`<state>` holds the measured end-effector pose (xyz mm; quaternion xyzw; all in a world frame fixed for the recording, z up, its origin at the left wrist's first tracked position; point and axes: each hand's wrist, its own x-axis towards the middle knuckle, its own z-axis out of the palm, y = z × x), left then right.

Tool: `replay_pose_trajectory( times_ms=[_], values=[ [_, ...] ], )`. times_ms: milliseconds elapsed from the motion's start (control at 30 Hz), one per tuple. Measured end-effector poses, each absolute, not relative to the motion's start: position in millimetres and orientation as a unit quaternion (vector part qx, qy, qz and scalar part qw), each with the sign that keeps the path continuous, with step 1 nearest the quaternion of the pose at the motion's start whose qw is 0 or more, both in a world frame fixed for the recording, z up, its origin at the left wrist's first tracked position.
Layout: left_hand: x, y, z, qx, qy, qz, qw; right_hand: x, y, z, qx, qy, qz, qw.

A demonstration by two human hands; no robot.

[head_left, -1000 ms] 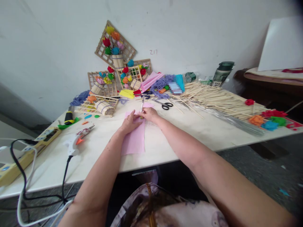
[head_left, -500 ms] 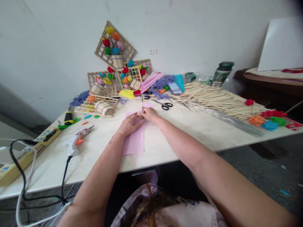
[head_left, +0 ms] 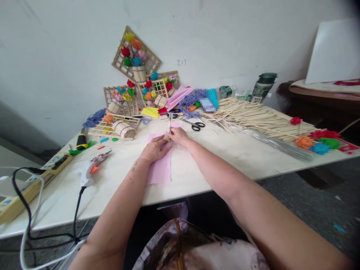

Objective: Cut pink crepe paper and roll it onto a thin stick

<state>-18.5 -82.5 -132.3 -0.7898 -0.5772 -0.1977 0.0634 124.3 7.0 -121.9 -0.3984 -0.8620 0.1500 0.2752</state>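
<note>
A sheet of pink crepe paper [head_left: 159, 173] lies lengthwise on the table before me. My left hand [head_left: 155, 149] rests flat on it with the fingers stretched out. My right hand [head_left: 178, 135] is closed around a pen [head_left: 170, 123] with a clear, whitish barrel, held nearly upright with its lower end toward the paper. A small yellow-green piece [head_left: 168, 139] shows between my two hands on the sheet. The pen's tip and any mark under it are hidden by my fingers.
Black-handled scissors [head_left: 196, 125] lie just beyond my right hand. A glue gun [head_left: 89, 170] and a power strip [head_left: 36, 183] are at left. Wooden sticks [head_left: 247, 114] spread over the right side. Woven stick frames with paper flowers [head_left: 137, 56] stand against the wall.
Very little differs. The pen stands slightly further right and leans a touch more to the right; both hands stay on the pink paper.
</note>
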Motion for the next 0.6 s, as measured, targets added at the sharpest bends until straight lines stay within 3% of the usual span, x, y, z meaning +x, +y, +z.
replay_pose_trajectory(
  times_ms=[600],
  values=[
    [-14.8,-86.5,-125.2,-0.795,-0.592,-0.120,0.053,124.8,5.0,-121.7,-0.406,-0.866,0.133,0.261]
  ],
)
